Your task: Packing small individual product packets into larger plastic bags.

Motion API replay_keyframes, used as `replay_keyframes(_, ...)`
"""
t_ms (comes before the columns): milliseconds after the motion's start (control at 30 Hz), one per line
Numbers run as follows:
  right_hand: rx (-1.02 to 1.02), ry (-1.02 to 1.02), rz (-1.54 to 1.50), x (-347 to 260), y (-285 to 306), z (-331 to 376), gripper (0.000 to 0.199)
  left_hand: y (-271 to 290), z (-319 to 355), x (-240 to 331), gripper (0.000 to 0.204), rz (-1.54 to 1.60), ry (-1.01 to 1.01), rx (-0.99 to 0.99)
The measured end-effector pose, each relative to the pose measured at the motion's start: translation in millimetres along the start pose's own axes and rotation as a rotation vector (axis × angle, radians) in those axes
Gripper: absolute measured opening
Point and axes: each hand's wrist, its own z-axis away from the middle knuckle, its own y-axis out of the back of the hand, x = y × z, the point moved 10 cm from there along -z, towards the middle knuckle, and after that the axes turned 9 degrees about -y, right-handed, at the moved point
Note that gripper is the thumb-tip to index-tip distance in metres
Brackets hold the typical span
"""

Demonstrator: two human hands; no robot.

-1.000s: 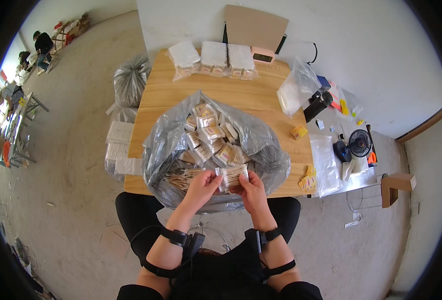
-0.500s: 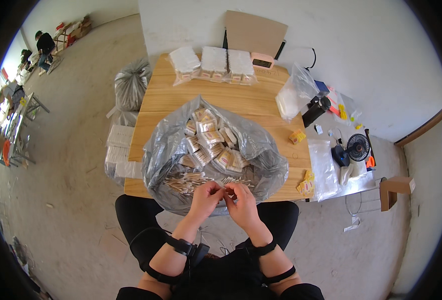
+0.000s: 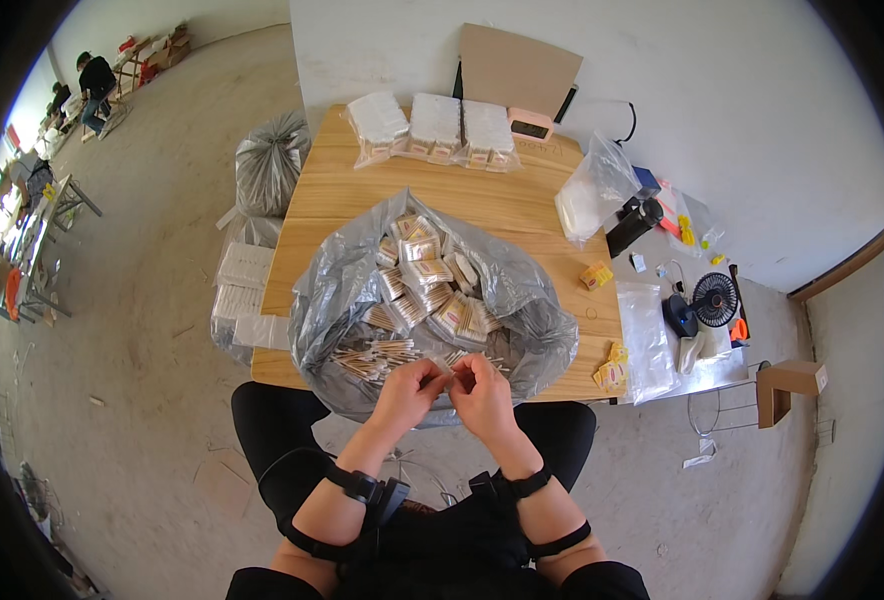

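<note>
At the near edge of the tabletop [image 3: 342,205] I see both hands meeting over the lip of a big clear plastic bag [image 3: 522,300]. Left hand [image 3: 407,390] and right hand [image 3: 482,392] sit fingertip to fingertip, pinching a small thing between them; looks like a tiny packet or a few swabs, too small for me to tell which. Both hands closed in a pinch, not spread.

The bag lies open on the tabletop, full of small packets of cotton swabs [image 3: 432,275], with a loose heap of swabs [image 3: 377,355] at its near side just left of the left hand. The pinched item is right at the bag's near rim, above the person's lap.

Handling, my call: swabs are very light, thin, a bit bendy, easy to scatter. Best taken mid-stick as a small bunch with fingertips, not by the soft tips. Packets probably slick film, so I would pinch them at a corner or seam. The bag itself is floppy and gives no support.

Around: three white wrapped bundles [image 3: 432,125] at the far edge, a cardboard sheet [image 3: 522,68] against the wall, another clear bag [image 3: 592,190] on the right, a small black fan [image 3: 712,298] on a side surface, a tied grey sack [image 3: 270,170] on the floor left. Other people sit far off at upper left.
</note>
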Motion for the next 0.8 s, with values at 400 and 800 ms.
replay_keyframes(400,0.08,0.184,0.023,-12,-1,0,0.019,4,-2,19,0.018,-0.265,-0.166,0.057)
replay_keyframes(800,0.025,-0.28,-0.526,59,-4,-7,0.02,45,4,-2,0.027,-0.128,-0.077,0.368)
